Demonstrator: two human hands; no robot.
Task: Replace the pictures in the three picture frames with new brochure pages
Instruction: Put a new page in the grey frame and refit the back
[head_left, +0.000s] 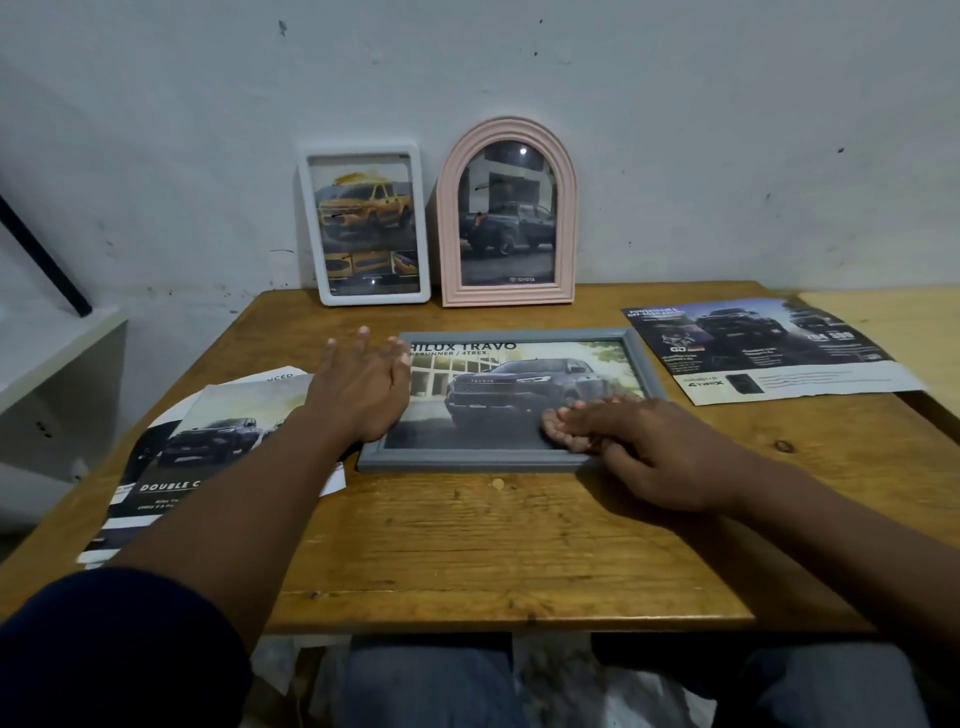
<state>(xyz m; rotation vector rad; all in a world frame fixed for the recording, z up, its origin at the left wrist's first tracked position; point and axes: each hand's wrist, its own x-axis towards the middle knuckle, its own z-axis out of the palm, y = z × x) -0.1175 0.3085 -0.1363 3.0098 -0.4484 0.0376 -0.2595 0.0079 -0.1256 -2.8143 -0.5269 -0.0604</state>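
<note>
A grey picture frame (467, 460) lies flat in the middle of the wooden table, showing a dark pickup brochure page. My left hand (358, 384) rests with spread fingers on its left edge. My right hand (623, 436) lies on its lower right corner, fingers curled on the glass. A white frame (322, 228) with a yellow truck picture and a pink arched frame (447, 218) with a dark truck picture stand upright against the wall at the back.
Loose brochure pages (208, 431) lie at the left under my left forearm. Another brochure page (769, 348) lies at the right. The wooden table (467, 545) meets a second table (893, 322) at the far right. A white shelf (52, 364) stands at the left.
</note>
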